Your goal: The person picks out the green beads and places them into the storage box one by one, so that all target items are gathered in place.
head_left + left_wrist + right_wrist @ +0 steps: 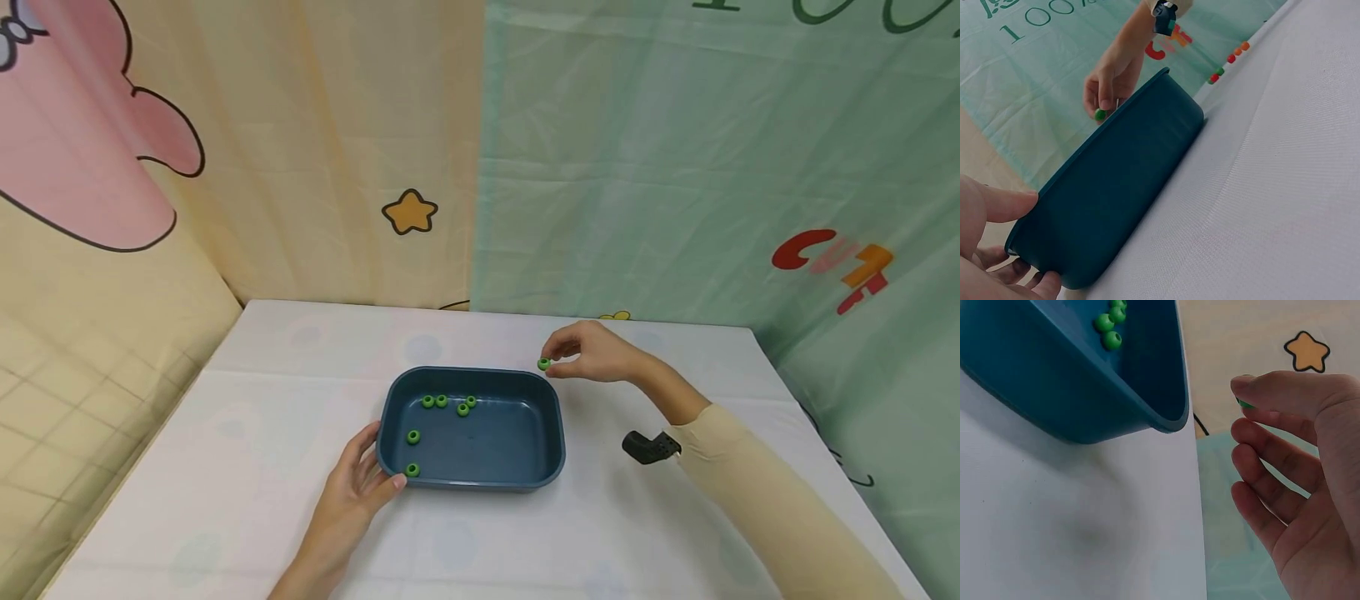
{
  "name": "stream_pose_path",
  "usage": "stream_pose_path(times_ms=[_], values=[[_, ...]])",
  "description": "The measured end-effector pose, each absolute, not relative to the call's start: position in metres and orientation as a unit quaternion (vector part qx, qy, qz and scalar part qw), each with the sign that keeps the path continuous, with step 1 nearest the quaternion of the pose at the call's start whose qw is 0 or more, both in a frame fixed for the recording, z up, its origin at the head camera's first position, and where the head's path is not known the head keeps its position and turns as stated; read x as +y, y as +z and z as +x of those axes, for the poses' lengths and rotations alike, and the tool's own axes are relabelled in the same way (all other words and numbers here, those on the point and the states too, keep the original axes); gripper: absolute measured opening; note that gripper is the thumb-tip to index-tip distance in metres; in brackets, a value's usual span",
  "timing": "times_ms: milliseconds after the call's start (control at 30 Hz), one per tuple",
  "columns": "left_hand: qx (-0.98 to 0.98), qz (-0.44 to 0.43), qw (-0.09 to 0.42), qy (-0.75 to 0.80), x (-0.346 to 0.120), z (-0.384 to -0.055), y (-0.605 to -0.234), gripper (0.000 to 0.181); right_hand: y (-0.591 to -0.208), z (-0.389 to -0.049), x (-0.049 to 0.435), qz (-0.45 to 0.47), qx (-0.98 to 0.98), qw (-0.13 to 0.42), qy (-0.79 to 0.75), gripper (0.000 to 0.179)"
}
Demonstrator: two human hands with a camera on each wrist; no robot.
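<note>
A dark blue plastic bin (480, 485) stands on the white-covered table, with several green beads (413, 437) lying on its floor, mostly toward the left and back. My left hand (347, 490) holds the bin at its left end; in the left wrist view the thumb (1013, 205) presses the rim and the fingers curl beneath it. Above the bin's far right corner, my right hand (596, 354) pinches one green bead (543, 364) between thumb and fingertips. In the right wrist view the thumb (1285, 390) mostly covers that bead, and the other fingers are loosely bent.
Several red, orange and green beads (1232, 58) lie farther off on the table in the left wrist view; the head view does not show them. A black wrist device (649, 447) sits at the right sleeve. Printed curtains (637, 167) hang behind the table.
</note>
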State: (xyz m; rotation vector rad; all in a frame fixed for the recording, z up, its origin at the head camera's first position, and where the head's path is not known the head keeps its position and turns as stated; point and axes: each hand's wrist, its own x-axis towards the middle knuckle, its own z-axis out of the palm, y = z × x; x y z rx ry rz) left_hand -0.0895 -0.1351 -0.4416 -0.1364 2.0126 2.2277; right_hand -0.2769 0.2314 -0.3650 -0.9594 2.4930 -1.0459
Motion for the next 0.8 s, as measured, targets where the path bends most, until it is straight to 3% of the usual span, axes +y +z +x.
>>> stream_pose_path(times_ms=[800], values=[[0.666,-0.046,0.074,0.741,-0.135,-0.089,-0.441,0.084,-0.365,-0.291,0.169,-0.401,0.833,0.154,-0.349,0.011]])
